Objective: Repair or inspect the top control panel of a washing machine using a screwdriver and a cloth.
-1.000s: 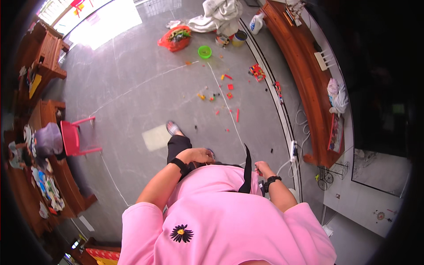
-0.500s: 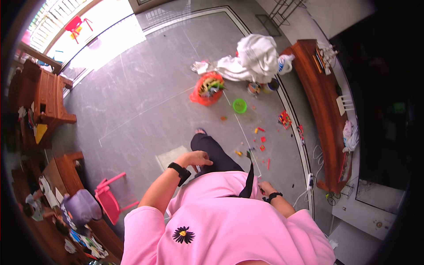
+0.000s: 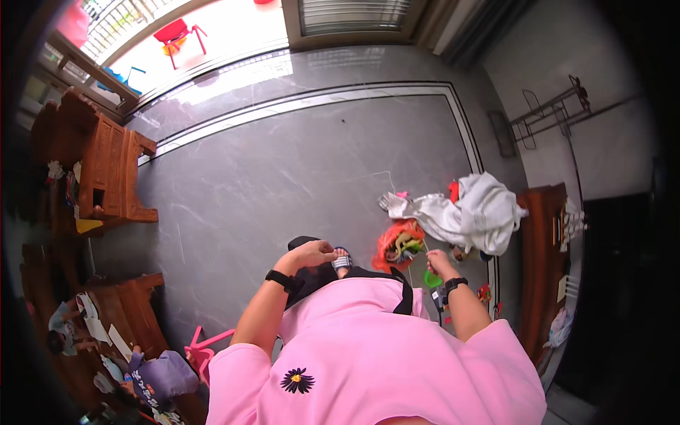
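My left hand (image 3: pixel 312 253), a dark band on its wrist, hangs over my dark trouser leg (image 3: pixel 306 283). Its fingers are curled in loosely, with nothing visible in them. My right hand (image 3: pixel 439 263), also banded, is held out to the right with fingers curled closed and nothing showing in it. In the view it lies just right of an orange plastic bag (image 3: pixel 384 248) with mixed items inside, and above a green bowl (image 3: pixel 432 278). Neither hand visibly touches these. A white cloth heap (image 3: pixel 485 212) lies on the floor farther right.
A long wooden cabinet (image 3: pixel 542 234) lines the right wall, near a dark metal rack (image 3: pixel 559 113). Carved wooden furniture (image 3: pixel 113 170) and a pink chair (image 3: pixel 202 350) stand left. Two people sit at lower left, one in a purple top (image 3: pixel 166 375). Colourful toy pieces (image 3: pixel 484 293) lie at right.
My view has shifted forward, so the bag, cloth and bowl appear lower and farther right. My right hand has swung forward; a sandalled foot shows more fully. Most loose toy pieces are now covered.
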Motion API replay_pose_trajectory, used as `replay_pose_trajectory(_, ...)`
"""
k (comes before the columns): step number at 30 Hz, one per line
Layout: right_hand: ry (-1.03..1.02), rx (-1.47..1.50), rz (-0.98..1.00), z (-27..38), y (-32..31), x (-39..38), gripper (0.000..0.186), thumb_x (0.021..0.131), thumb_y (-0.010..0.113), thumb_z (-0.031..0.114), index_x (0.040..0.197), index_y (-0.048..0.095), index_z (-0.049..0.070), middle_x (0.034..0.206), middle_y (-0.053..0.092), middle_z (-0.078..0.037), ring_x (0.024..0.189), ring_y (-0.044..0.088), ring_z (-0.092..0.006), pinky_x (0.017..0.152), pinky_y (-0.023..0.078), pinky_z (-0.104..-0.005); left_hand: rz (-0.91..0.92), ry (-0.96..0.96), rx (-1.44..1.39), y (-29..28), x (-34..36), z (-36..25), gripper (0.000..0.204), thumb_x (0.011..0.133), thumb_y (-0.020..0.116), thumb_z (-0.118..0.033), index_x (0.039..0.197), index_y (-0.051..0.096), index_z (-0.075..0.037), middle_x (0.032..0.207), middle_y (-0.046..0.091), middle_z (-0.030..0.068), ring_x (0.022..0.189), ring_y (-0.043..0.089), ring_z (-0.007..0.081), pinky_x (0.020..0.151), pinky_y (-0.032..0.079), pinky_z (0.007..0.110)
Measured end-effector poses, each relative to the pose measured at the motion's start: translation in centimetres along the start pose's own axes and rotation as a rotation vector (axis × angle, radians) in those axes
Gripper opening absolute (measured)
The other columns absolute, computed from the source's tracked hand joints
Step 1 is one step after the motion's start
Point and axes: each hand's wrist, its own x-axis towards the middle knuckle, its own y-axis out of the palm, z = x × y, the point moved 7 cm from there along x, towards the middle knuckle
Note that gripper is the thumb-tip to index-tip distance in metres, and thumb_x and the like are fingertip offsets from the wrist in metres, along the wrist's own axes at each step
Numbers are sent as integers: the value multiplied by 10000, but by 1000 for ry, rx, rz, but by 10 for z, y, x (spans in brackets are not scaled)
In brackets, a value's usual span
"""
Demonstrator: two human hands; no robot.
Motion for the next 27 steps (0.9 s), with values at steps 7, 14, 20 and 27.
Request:
replay_pose_trajectory(7,-191,96,-18,437,129,109,277,794,451,76,1058,537,83,667,545,-37,429,479,-109,344,343,-242,-295,50,-86,-366,17,-2,461,845,613,-338,1115,574,33,1028,643,149,818,644,219,590,549,317)
replay_pose_trajectory(14,4,41,126,658,269,184,229,814,464,76,1027,541,104,639,532,-26,436,474,-131,374,376,-280,-412,22,-148,-718,34,-39,454,845,597,-321,1110,571,47,966,651,163,745,645,218,576,547,324)
replay_pose_trajectory(20,162,-13,124,788,291,243,97,806,482,103,861,557,77,585,507,-34,438,487,-154,392,377,-301,-329,-71,-198,-904,98,-50,447,876,578,-308,1172,545,26,1110,610,150,920,617,212,652,572,330)
replay_pose_trajectory(27,214,-199,158,1091,347,368,77,803,486,102,758,540,71,587,502,-42,448,489,-164,401,401,-318,-505,35,-364,-1198,136,-89,434,859,601,-305,1127,560,35,1018,637,146,792,631,193,600,546,312)
